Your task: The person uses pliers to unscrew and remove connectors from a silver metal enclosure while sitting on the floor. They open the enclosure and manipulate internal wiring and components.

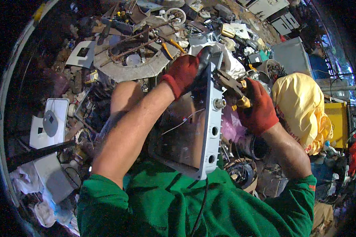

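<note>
A grey metal housing (208, 138) with a dark glossy face stands upright on my lap. Several round ports and a silver connector (219, 103) line its narrow side, and ribbed fins show along its right edge. My left hand (187, 72), in a red glove with dark fingertips, is closed around the housing's upper end. My right hand (261, 108), also gloved in red, grips pliers (232, 85) with yellow handles. Their jaws reach the housing's side near its top, above the connector; whether they bite on anything is hard to see. A thin white wire (184, 121) crosses the glossy face.
Ahead lies an octagonal slab (122, 73) with metal rods and an orange-handled tool (166, 49). A yellow sack (300, 102) stands at right, with a pink plastic bag (232, 122) beyond the housing. Mixed scrap surrounds me. A black cable (201, 205) hangs from the housing over my green clothing.
</note>
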A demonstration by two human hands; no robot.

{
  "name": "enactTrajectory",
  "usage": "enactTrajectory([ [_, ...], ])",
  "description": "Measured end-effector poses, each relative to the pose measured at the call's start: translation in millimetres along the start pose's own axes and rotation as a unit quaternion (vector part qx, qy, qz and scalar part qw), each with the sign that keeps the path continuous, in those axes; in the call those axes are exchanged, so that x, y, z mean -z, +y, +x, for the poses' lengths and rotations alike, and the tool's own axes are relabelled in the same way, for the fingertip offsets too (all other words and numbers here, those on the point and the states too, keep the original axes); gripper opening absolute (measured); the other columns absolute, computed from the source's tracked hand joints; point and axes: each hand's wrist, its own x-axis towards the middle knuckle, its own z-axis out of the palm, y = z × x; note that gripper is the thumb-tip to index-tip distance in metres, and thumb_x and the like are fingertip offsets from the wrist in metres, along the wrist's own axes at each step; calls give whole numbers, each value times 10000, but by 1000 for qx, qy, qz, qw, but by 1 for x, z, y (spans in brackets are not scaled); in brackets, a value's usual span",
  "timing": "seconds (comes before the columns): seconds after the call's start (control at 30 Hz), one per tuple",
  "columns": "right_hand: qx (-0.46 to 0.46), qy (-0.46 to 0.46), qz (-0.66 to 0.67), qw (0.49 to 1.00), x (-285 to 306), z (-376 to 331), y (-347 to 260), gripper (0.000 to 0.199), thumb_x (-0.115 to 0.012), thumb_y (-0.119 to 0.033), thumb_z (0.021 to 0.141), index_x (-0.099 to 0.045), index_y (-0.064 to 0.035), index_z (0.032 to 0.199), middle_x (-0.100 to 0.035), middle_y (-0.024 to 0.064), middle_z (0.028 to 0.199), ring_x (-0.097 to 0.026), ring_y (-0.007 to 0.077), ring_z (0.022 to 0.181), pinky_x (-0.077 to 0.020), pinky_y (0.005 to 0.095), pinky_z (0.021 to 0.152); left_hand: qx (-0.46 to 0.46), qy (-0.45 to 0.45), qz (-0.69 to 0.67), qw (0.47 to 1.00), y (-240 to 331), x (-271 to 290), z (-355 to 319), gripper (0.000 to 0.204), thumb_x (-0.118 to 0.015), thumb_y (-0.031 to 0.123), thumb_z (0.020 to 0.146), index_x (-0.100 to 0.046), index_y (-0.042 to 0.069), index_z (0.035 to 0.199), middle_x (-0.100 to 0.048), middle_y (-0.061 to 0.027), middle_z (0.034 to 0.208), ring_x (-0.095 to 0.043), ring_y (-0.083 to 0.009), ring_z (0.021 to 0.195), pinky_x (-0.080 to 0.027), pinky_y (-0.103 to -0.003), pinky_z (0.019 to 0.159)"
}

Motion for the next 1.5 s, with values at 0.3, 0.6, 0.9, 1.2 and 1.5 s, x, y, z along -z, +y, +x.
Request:
enactTrajectory([
  [0.3,51,31,13,998,-16,26,24,548,-728,-113,744,-505,24,1225,-605,227,1081,-625,411,948,-536,441,803,47,-195,121,972,26,27,18,414,-465,170,926,-509,-13,1295,-634,-197,1103,-620,-328,951,-489,-412,871],
  [0.6,141,-10,-41,989,-2,70,28,687,-771,-120,659,-495,-9,1279,-598,210,1137,-632,389,975,-535,436,834,-159,-12,81,984,-4,37,11,565,-549,227,920,-417,78,1450,-644,-186,947,-637,-325,843,-521,-416,720],
  [0.9,108,-7,-126,986,9,44,25,723,-720,-129,744,-414,14,1384,-538,275,1268,-546,437,1155,-474,463,980,229,-175,-433,854,15,38,11,316,-495,323,975,-677,65,976,-686,-37,849,-630,-181,779,-507,-340,743],
  [1.2,-129,-115,80,982,17,1,-14,483,-601,-77,873,-465,-5,1331,-599,269,1221,-630,428,1051,-529,438,876,1,-33,4,999,36,25,-8,267,-449,180,970,-652,12,1010,-667,-203,859,-646,-369,832,-503,-427,783],
  [1.5,-296,-84,680,666,-78,-84,12,619,-676,-50,875,-418,-80,1437,-634,110,1224,-638,233,1088,-515,380,947,-101,-94,-51,989,45,32,-42,561,-644,194,886,-431,20,1375,-540,-218,1301,-534,-359,1215,-400,-407,1067],
])
